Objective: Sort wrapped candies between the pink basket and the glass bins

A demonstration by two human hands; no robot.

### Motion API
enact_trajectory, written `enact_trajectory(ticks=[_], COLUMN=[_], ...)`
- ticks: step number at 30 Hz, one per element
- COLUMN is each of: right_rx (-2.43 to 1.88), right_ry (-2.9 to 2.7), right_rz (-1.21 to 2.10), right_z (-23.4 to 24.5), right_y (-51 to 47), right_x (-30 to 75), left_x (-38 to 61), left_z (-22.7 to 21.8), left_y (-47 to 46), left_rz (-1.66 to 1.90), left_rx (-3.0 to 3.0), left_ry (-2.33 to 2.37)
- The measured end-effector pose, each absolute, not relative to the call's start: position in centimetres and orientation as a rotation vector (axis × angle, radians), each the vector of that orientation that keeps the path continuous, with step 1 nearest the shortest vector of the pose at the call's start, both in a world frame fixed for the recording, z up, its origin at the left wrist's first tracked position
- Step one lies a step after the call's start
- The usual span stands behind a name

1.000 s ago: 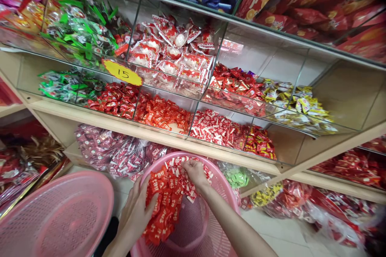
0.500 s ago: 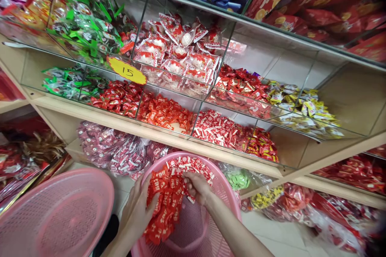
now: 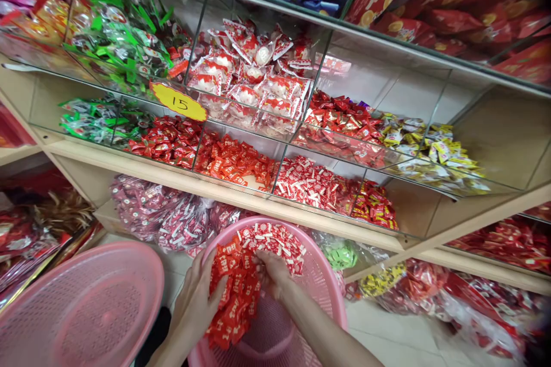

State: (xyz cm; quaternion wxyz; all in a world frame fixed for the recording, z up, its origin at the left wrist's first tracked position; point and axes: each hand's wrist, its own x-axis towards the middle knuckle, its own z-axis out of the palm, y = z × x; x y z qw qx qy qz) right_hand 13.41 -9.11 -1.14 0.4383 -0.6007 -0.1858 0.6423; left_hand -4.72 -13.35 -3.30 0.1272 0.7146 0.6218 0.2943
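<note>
The right hand (image 3: pixel 273 276) has shifted from above the red-and-white candies (image 3: pixel 279 241), at the far side of the pink basket (image 3: pixel 333 287), to the edge of the orange-red candies (image 3: pixel 235 298). Consequently, more of the red-and-white candies is exposed.

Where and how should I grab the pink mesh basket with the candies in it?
Probably pinch the pink mesh basket by its right rim, coming from the right, thumb inside, fingers outside: that curved edge is bare, while the left hand overlaps the opposite side.
</note>
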Motion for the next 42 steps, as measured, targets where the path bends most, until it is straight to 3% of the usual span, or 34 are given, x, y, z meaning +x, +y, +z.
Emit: enact_trajectory(ticks=[9, 16, 20, 25, 32, 42], right_rx=[-1.566, -1.561, -1.343, -1.437, -1.316, -1.278], right_ry=[-0.443, -0.931, -1.349, -1.579, -1.903, -1.913], right_rz=[1.563, 1.395, 0.982, 0.305, 0.74, 0.788], right_z=[-1.0, 1.7, 8.4, 13.6, 11.4, 11.6], right_y=[-9.1, -10.2, -8.2, -1.7, 3.2, 2.4], right_x=[13.2, 14.0, 15.7, 21.8, 27.1, 26.5], left_x=[-4.8, -4.9, -5.0, -5.1, -5.6, -5.2], left_z=[-3.5, -3.7, -4.1, -4.8, -5.3, -4.6], left_y=[-13.3, -13.1, -13.0, -13.0, -12.7, -12.8], left_rz=[0.835, 0.867, 0.87, 0.911, 0.943, 0.857], left_rx=[2.091, 2.118, 2.107, 2.086, 2.103, 2.096], left_ry=[1.818, 1.816, 1.808, 1.83, 1.838, 1.875])
